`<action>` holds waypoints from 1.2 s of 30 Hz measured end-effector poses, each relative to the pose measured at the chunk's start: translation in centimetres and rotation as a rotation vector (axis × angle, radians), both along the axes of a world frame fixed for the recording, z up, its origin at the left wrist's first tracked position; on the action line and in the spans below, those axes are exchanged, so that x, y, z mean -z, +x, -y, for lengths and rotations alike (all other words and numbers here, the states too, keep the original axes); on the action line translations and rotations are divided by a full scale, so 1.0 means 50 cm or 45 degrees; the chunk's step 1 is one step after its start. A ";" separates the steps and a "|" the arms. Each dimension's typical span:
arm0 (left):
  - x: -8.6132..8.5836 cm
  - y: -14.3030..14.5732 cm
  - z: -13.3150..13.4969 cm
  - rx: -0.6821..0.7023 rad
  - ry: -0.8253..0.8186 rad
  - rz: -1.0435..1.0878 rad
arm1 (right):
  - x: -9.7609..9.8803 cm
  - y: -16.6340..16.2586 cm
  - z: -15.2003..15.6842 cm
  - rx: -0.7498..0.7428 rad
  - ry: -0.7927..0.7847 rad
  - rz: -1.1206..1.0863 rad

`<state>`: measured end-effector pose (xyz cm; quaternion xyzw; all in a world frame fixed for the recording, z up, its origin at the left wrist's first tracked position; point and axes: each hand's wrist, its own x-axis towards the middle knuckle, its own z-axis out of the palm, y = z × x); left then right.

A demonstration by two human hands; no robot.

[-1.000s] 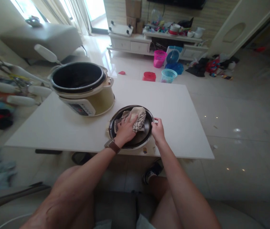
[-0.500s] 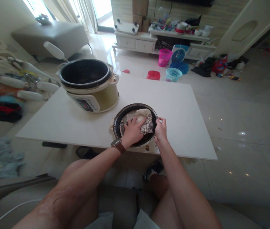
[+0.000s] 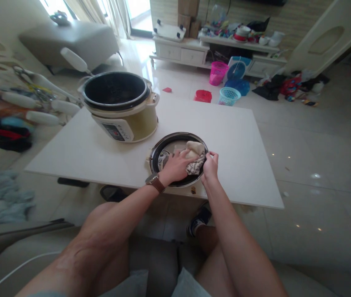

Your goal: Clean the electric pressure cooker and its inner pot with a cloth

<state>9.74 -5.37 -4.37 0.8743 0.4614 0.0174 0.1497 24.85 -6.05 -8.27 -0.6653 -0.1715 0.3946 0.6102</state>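
Note:
An upturned round cooker lid (image 3: 163, 144), with a dark ring around its metal middle, lies near the front edge of the white table. My left hand (image 3: 178, 166), wearing a watch on its wrist, presses a patterned beige cloth (image 3: 195, 147) against the inside of the lid, its fingers over the cloth. At the right rim, my right hand (image 3: 211, 167) grips the lid, fingers curled at its edge. The cloth is bunched up near that rim. Back left of the lid stands a lidless electric pressure cooker (image 3: 143, 121) with a dark inner pot.
The white table (image 3: 237, 144) carries the cooker and lid. White-handled utensils (image 3: 43, 117) show at its left side. Beyond it on the floor are a red stool (image 3: 202, 96), a blue basket (image 3: 229, 95) and a pink basket (image 3: 218, 73). A cluttered cabinet (image 3: 178, 53) lines the wall.
My left hand has slid the cloth rightward within the lid, and the cloth is more bunched at the right rim. My right hand keeps hold of the rim. The view has shifted slightly.

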 end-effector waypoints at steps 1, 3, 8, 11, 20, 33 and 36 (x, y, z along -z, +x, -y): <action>-0.005 -0.003 0.000 0.084 -0.025 -0.007 | 0.002 0.000 -0.001 0.012 0.003 -0.020; -0.015 -0.015 -0.003 0.183 -0.083 -0.019 | 0.007 0.002 -0.003 0.029 -0.002 -0.042; -0.031 -0.049 -0.019 0.165 -0.148 -0.056 | 0.014 0.010 0.001 -0.019 -0.005 0.034; -0.024 -0.057 -0.025 -0.082 -0.097 -0.022 | 0.009 0.011 0.007 -0.080 0.003 0.029; 0.001 -0.028 -0.032 -0.340 -0.011 0.051 | 0.000 0.002 0.008 -0.047 0.020 -0.029; -0.022 -0.075 -0.044 0.151 -0.168 0.006 | 0.017 0.010 -0.001 -0.032 -0.044 -0.006; -0.008 -0.086 -0.050 -0.115 -0.072 0.003 | 0.020 0.009 -0.001 -0.061 -0.064 0.060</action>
